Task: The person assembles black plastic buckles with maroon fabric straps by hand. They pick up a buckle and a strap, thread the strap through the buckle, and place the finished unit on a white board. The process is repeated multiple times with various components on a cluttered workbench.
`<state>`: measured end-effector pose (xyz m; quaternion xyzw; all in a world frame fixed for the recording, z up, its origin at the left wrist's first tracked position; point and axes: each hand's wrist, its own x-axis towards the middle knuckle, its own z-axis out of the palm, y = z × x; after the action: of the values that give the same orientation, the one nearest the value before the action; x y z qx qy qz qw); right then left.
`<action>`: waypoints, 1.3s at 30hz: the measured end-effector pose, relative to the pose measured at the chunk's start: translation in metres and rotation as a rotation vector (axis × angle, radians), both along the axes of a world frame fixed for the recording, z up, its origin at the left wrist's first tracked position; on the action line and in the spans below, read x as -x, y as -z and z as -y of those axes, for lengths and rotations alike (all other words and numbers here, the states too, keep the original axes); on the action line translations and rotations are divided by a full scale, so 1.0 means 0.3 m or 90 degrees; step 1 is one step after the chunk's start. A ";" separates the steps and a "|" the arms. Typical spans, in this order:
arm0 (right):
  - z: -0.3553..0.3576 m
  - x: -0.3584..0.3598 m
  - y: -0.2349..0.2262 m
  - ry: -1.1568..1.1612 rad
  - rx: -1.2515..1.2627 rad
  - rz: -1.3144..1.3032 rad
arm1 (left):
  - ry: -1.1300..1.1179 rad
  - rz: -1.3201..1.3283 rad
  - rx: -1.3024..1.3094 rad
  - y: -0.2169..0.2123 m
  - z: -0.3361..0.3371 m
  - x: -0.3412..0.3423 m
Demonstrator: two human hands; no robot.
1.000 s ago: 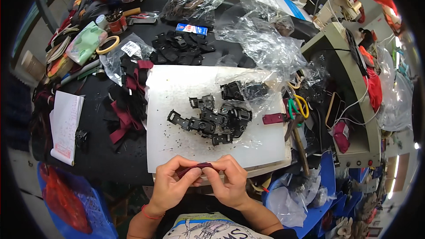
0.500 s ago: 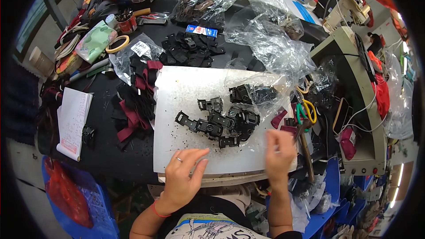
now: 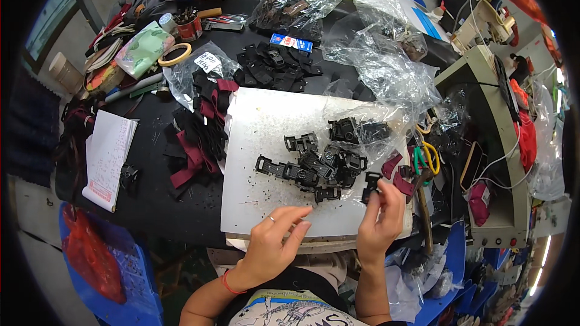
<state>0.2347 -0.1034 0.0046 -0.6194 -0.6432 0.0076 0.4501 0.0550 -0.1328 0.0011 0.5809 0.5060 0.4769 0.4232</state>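
Note:
My right hand pinches a black plastic buckle between thumb and fingers, just above the white board's right side. My left hand, a ring on one finger, hovers over the board's front edge with thumb and fingers apart and nothing between them. A loose heap of black buckles lies on the white board, beyond both hands. Clear plastic film partly covers the heap's far right end. Short maroon strap pieces lie just right of the held buckle.
Scissors with green and yellow handles and a hammer lie along the board's right side. Black and maroon straps and a notepad are on the left. Black strap pieces and crumpled plastic bags lie behind.
A black buckle is now in my right hand and stands out above the fingertips. My left hand has shifted slightly right; the whole view has shifted a little.

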 end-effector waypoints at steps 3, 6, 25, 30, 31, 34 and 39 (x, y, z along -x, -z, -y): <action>0.011 0.050 -0.042 -0.310 0.049 -0.001 | 0.055 0.069 0.115 -0.025 -0.019 0.034; 0.025 0.111 -0.030 -0.391 0.172 -0.186 | 0.097 -0.006 0.123 -0.029 -0.032 0.077; 0.013 0.140 0.011 -0.536 0.092 -0.039 | -0.099 -0.098 0.048 -0.025 -0.007 0.131; 0.061 0.235 0.068 -0.418 0.068 -0.176 | -0.203 0.041 -0.068 0.020 0.003 0.057; 0.076 0.265 0.059 -0.403 0.059 -0.166 | -0.144 0.214 0.033 0.023 0.011 0.052; 0.083 0.265 -0.010 -0.390 0.072 -0.102 | -0.020 0.119 0.142 -0.017 -0.002 0.126; -0.006 0.218 -0.050 -0.482 0.137 -0.058 | 0.118 -0.045 0.133 -0.066 0.031 0.183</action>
<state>0.1694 -0.1017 0.0197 -0.3810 -0.8008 0.2679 0.3765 0.0000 -0.1421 0.0209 0.5947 0.5115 0.3597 0.5053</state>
